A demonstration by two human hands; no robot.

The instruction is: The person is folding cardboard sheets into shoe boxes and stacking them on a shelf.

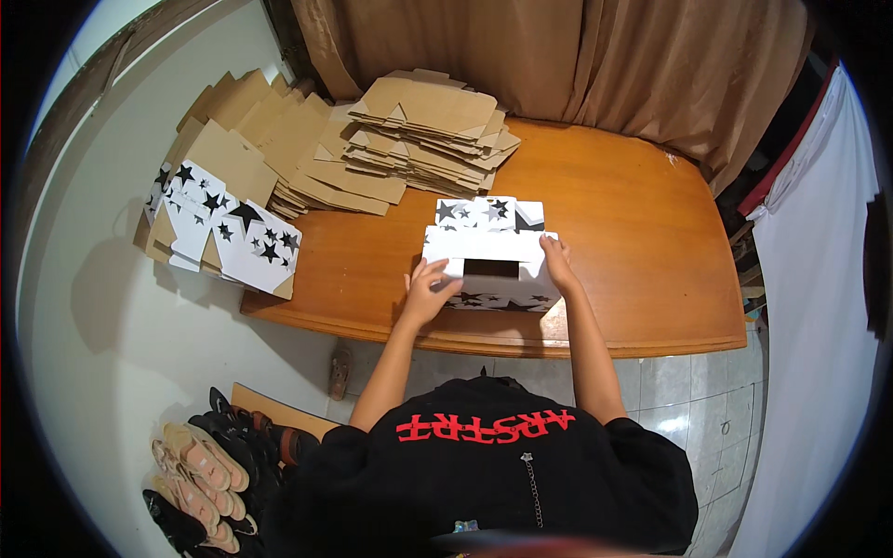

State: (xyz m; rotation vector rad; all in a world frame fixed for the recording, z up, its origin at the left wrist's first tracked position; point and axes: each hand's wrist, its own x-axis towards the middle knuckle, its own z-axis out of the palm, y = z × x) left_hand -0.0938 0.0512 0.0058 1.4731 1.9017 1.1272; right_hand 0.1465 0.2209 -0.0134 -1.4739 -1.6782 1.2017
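Near the front edge of the wooden table stands a white cardboard box [493, 245] printed with black stars. It is partly folded, with a dark rectangular gap in the side toward me and a star-printed panel [488, 214] at its far side. My left hand [430, 291] holds its left side, fingers bent and thumb at the edge of the gap. At the right side, my right hand [558, 262] grips the edge, its fingers near the upper corner. What lies inside the box is too dark to make out.
Stacks of flat brown cardboard pieces [419, 112] lie at the table's far left. Folded star-printed cardboard [246, 237] hangs over the left edge of the table [642, 251]. A brown curtain [651, 74] borders the far side. Shoes [205, 474] sit on the floor at lower left.
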